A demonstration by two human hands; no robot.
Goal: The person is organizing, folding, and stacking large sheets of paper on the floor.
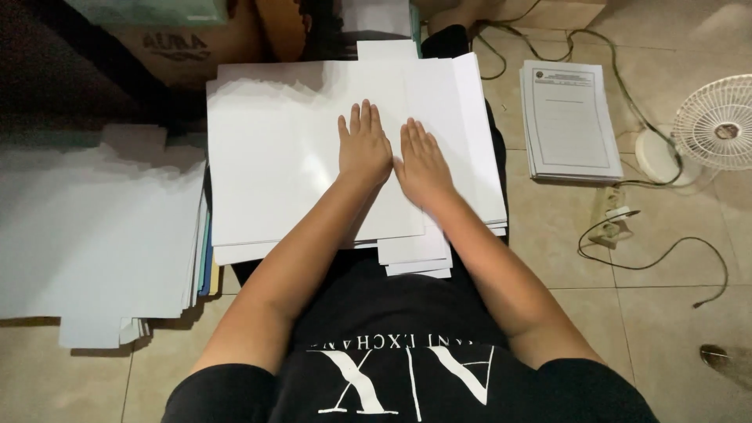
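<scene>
A large stack of white paper sheets (274, 157) lies on my lap. Both palms press flat on its top sheet, side by side near the middle. My left hand (363, 147) has its fingers stretched forward and close together. My right hand (423, 162) lies just beside it, fingers also extended, resting near the edge where one white sheet (462, 125) overlaps another. Neither hand grips anything. More white sheets (415, 254) stick out beneath the stack near my body.
A wide pile of white sheets (86, 227) lies on the floor at left. A stapled printed document stack (568, 121) sits on the tiled floor at right, with a small white fan (717, 121), cables (650, 262) and a plug nearby. A cardboard box (176, 47) stands behind.
</scene>
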